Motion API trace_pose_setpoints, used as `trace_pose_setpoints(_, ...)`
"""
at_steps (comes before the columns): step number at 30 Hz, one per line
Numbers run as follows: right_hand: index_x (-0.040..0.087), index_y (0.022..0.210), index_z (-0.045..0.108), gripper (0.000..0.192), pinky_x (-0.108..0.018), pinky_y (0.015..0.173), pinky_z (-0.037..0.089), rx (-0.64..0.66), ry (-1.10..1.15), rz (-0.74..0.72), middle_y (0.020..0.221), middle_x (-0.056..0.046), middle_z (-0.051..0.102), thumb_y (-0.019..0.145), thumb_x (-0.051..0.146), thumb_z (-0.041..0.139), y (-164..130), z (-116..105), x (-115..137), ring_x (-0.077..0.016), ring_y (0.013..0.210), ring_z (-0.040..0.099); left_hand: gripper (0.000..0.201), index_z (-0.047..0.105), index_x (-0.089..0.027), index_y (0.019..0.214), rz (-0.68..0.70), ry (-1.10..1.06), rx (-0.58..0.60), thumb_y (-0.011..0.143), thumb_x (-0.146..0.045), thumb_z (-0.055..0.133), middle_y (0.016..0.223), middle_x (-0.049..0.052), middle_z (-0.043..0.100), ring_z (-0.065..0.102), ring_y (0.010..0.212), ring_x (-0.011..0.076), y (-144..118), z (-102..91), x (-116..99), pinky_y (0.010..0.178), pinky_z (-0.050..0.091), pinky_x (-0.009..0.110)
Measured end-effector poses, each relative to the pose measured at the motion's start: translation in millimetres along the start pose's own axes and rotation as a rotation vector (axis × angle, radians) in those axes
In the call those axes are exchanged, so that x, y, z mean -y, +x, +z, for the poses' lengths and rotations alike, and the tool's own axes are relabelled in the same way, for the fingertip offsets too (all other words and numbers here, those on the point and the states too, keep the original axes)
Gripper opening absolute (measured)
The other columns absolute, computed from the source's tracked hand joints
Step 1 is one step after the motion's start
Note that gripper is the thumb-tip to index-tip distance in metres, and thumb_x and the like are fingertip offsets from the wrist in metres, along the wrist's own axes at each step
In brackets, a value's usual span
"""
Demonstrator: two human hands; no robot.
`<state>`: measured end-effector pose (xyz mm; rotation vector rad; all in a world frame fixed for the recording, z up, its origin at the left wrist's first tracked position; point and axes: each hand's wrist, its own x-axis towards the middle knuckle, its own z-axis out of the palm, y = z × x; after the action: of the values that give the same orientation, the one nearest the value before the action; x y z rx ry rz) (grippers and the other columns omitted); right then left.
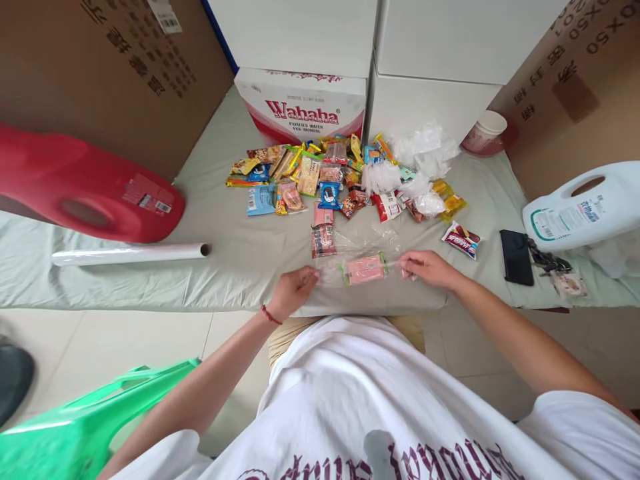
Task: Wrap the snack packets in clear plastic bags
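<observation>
My left hand (295,292) is closed in a pinch on the left end of a sheet of clear plastic film (330,272). On the other side, the fingers of my right hand (430,268) pinch the film's right end. Between both hands lies a pink snack pack (366,269) with green ends, the film over or around it; which of these I cannot tell. Just beyond it are a brown snack packet (323,241) and a pink one (324,215). A dark red and white wafer packet (461,240) rests to the right of my right hand.
A heap of snack packets (310,175) and crumpled clear plastic (425,150) sits before a Wahaha carton (305,110). Leftward are a film roll (131,254) and red jug (90,183); rightward, a black phone (517,257), white jug (585,207) and paper cups (487,130).
</observation>
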<state>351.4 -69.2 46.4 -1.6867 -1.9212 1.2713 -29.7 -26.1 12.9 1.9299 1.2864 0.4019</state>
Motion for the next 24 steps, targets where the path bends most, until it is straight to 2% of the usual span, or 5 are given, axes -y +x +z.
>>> trace_pose_setpoints(5, 0.016, 0.113, 0.071, 0.030, -0.033, 0.079, 0.051, -0.098, -0.402, 0.228, 0.094, -0.010, 0.074, 0.088, 0.031, 0.066, 42.9, -32.1, 15.8, -0.0258, 0.087, 0.069, 0.025, 0.065, -0.019, 0.100, -0.232, 0.228, -0.286, 0.082, -0.036, 0.062, 0.098, 0.011, 0.069, 0.064, 0.092, 0.0297, 38.1, -13.9, -9.8, 0.080, 0.051, 0.040)
trace_pose_setpoints(11, 0.014, 0.133, 0.063, 0.041, -0.044, 0.103, 0.042, -0.256, -0.692, -0.090, 0.129, -0.019, 0.064, 0.098, 0.030, 0.054, 87.2, -44.3, 53.1, -0.0349, 0.121, 0.055, 0.030, 0.066, -0.017, 0.108, 0.146, 0.371, -0.842, 0.081, -0.013, 0.053, 0.106, 0.015, 0.064, 0.058, 0.106, 0.0318, 11.5, -11.6, -18.2, 0.096, 0.044, 0.047)
trace_pose_setpoints(15, 0.011, 0.125, 0.067, 0.050, -0.038, 0.091, 0.046, 0.011, -0.656, -0.081, 0.114, -0.018, 0.071, 0.090, 0.047, 0.068, 134.1, -22.9, 72.7, -0.0325, 0.107, 0.061, 0.037, 0.069, -0.027, 0.119, 0.604, 0.474, -0.419, 0.090, -0.011, 0.051, 0.115, 0.007, 0.073, 0.063, 0.102, 0.0231, 2.4, 21.2, -49.4, 0.087, 0.042, 0.039)
trace_pose_setpoints(19, 0.017, 0.100, 0.074, 0.020, -0.026, 0.070, 0.043, 0.199, -0.582, -0.011, 0.084, -0.004, 0.072, 0.084, 0.028, 0.073, 157.1, -23.9, 78.7, -0.0193, 0.077, 0.064, 0.037, 0.068, -0.025, 0.129, 0.435, 0.545, -0.136, 0.099, -0.016, 0.048, 0.133, 0.008, 0.071, 0.064, 0.108, 0.0255, 28.2, 45.7, -58.8, 0.086, 0.044, 0.042)
trace_pose_setpoints(24, 0.015, 0.103, 0.073, 0.021, -0.027, 0.072, 0.042, 0.053, -0.477, -0.330, 0.085, -0.004, 0.071, 0.096, 0.027, 0.057, 120.9, -30.2, 77.9, -0.0173, 0.077, 0.062, 0.037, 0.066, -0.024, 0.131, 0.301, 0.453, -0.090, 0.097, -0.019, 0.052, 0.137, 0.009, 0.068, 0.062, 0.117, 0.0285, 47.0, 52.5, -42.8, 0.094, 0.048, 0.045)
